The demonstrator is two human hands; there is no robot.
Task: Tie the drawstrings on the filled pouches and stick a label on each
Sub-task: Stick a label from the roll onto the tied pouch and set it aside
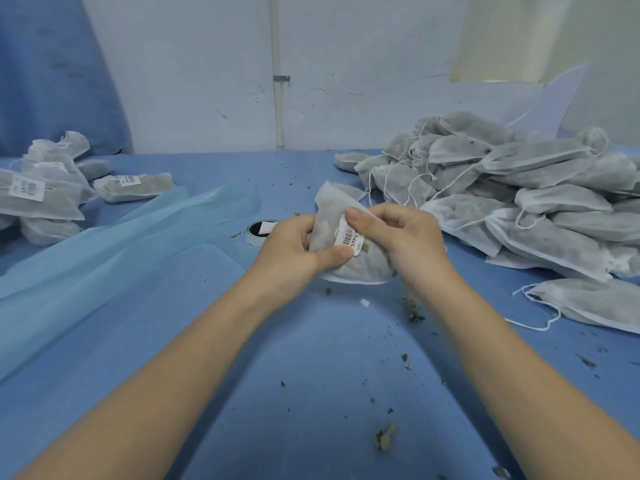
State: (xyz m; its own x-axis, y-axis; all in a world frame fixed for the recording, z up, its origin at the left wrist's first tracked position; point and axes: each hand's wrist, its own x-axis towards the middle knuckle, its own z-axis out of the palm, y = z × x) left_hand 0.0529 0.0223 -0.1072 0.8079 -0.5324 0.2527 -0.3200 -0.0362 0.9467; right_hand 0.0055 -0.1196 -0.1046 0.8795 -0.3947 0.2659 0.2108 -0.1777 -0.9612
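Head view: left hand (294,249) is gripping the pouch (349,261) while right hand (398,237) is pinching the label (349,235) onto it. Thumb should be smoothing outward, I judge, avoiding creases

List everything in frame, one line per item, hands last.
held pouch: one, white, filled, centre, in both hands
barcode label: one, white, on held pouch
unlabelled pouches: large pile, white, drawstrings loose, right
labelled pouches: small pile, white, left
label roll: one, pale blue, behind left hand
backing strip: one, translucent blue, left
table cover: one, blue, scattered with herb bits
left hand: grips pouch
right hand: thumb presses label
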